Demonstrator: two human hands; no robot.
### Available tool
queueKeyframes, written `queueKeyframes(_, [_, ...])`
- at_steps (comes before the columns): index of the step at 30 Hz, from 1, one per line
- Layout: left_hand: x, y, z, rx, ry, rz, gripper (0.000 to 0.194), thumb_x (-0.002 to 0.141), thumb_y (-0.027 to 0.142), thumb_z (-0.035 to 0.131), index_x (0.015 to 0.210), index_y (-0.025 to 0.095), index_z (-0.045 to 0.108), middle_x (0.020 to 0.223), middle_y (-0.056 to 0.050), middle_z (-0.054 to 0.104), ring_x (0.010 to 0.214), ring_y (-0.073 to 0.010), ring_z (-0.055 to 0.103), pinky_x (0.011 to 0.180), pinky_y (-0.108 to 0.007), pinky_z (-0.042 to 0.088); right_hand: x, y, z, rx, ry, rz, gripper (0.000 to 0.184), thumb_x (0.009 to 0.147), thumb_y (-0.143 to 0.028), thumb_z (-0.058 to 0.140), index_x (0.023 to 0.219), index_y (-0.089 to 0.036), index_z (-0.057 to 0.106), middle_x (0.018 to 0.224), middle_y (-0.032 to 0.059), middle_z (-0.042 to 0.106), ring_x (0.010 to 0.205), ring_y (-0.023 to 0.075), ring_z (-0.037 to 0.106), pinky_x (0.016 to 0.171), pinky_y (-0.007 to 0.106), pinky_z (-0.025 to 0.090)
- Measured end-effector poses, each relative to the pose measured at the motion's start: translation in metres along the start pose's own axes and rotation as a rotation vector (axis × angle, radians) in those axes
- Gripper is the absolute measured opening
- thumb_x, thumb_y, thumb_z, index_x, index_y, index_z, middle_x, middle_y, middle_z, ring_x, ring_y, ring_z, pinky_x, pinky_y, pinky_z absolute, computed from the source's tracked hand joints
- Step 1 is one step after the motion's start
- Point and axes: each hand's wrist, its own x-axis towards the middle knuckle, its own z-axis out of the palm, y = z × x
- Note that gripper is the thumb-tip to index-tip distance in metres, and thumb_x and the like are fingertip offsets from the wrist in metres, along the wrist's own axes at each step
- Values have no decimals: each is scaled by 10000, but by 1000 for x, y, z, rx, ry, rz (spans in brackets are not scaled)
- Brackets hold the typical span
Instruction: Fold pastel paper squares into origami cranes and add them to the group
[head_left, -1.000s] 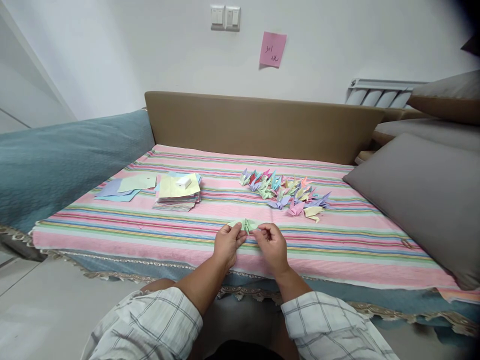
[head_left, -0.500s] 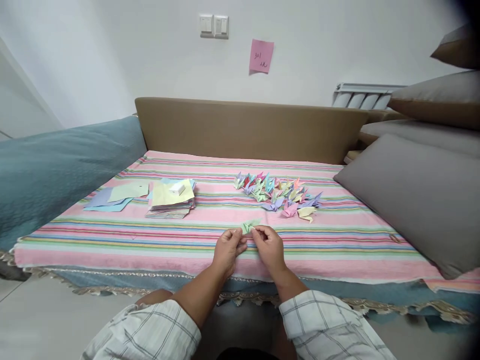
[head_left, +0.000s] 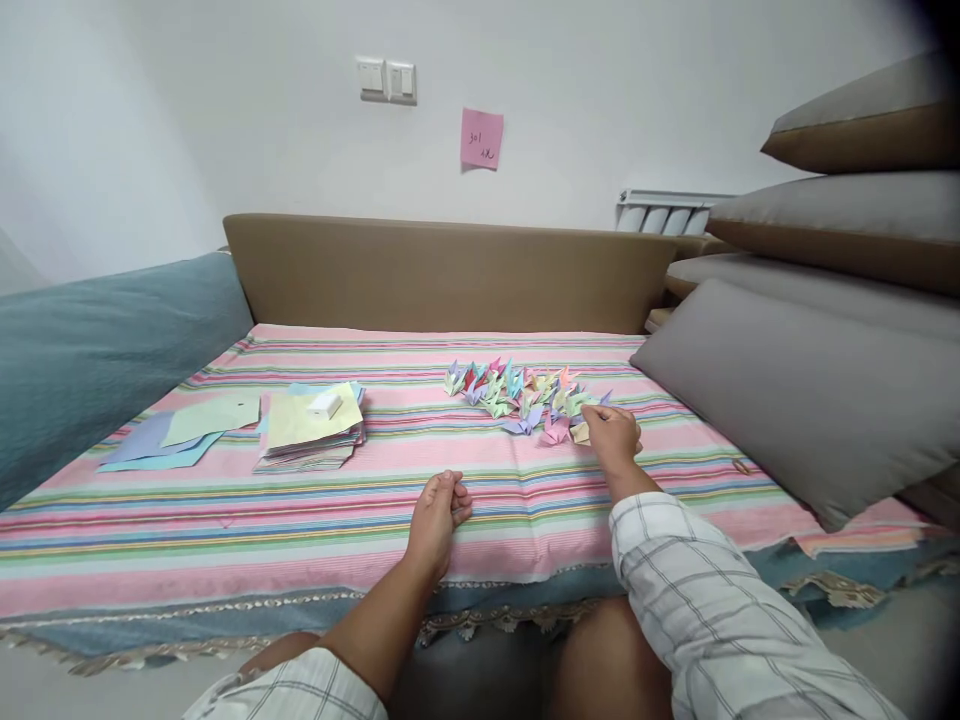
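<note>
My right hand (head_left: 613, 437) reaches to the right part of a cluster of folded paper cranes and pinches a light green paper crane (head_left: 576, 402) there. Just below it, a pale yellow crane (head_left: 580, 433) is partly hidden by the fingers. A pink crane (head_left: 555, 430) and a purple crane (head_left: 525, 420) lie to the left of that hand. My left hand (head_left: 437, 512) rests near the front of the striped cloth (head_left: 495, 550), its fingers curled together and nothing seen in them.
On the left, a stack of coloured paper (head_left: 304, 430) carries a small white block (head_left: 324, 404). Loose sheets (head_left: 161, 440) lie beside it. Grey cushions (head_left: 810, 390) are piled at the right. A brown backrest (head_left: 450, 275) closes the far side.
My right hand has moved forward and right with the green crane, from in front of me to the cluster. My left hand has let go of it. The view has shifted right.
</note>
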Motion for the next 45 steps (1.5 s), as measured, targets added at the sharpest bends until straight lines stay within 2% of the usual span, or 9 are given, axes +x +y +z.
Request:
queueKeyframes(5, [2,1,0,11,-3,-1,425,672,522,642,888,164,566,690,25,542,604,-80,563,563,-195,474,4,13,14,-42,-16,204,264,662,-458,554,725,-268,727,1236,61,521,1075,320,398,876,503,278])
queueKeyframes(11, [3,5,0,32,12,-19,406,644,484,672,869,165,562,674,29,544,560,-74,543,508,-181,442,1,12,12,-69,65,151,247,718,-385,506,840,-278,692,1241,65,480,1110,305,375,916,544,231])
queueKeyframes(14, [5,6,0,46,-3,-4,387,647,470,673,863,170,560,675,30,543,562,-75,537,510,-180,429,-16,5,3,45,128,34,268,737,-383,485,889,-244,656,1175,77,516,1072,269,418,911,471,279])
queueKeyframes(17, [9,6,-1,104,-35,51,329,664,453,663,810,180,551,658,34,535,566,-79,524,504,-177,400,-56,-9,1,349,-56,-143,240,738,-394,498,779,-181,601,858,68,585,830,201,513,742,318,393])
queueKeyframes(20, [13,8,-5,283,-100,103,259,710,434,612,772,190,550,606,39,513,531,-91,487,496,-191,364,-111,-25,10,435,-403,-202,241,735,-394,537,603,-204,469,581,-34,483,560,126,440,566,238,354])
queueKeyframes(23, [13,14,-12,731,-164,253,177,746,364,563,692,196,559,575,25,508,539,-117,471,532,-219,337,-157,-38,20,265,-611,-380,294,752,-312,528,527,-199,377,515,-54,396,516,101,382,508,217,256])
queueKeyframes(26, [10,20,-21,1216,-135,401,160,721,297,575,602,202,526,577,4,527,597,-160,508,591,-249,331,-179,-46,26,-3,-612,-593,232,773,-212,488,551,-187,427,573,-28,461,544,104,385,511,246,184])
queueKeyframes(30, [6,19,-29,1494,-149,424,184,720,314,564,579,205,520,617,-49,582,653,-225,572,632,-290,360,-178,-45,29,-209,-524,-737,228,823,-225,456,601,-189,494,620,-1,522,567,115,394,528,280,138])
queueKeyframes(45, [-1,18,-23,1893,-238,357,320,854,366,348,851,198,620,879,-88,670,832,-243,628,685,-333,447,-173,-38,34,-201,-522,-675,276,839,-287,443,588,-177,477,581,-26,462,559,99,353,524,267,106])
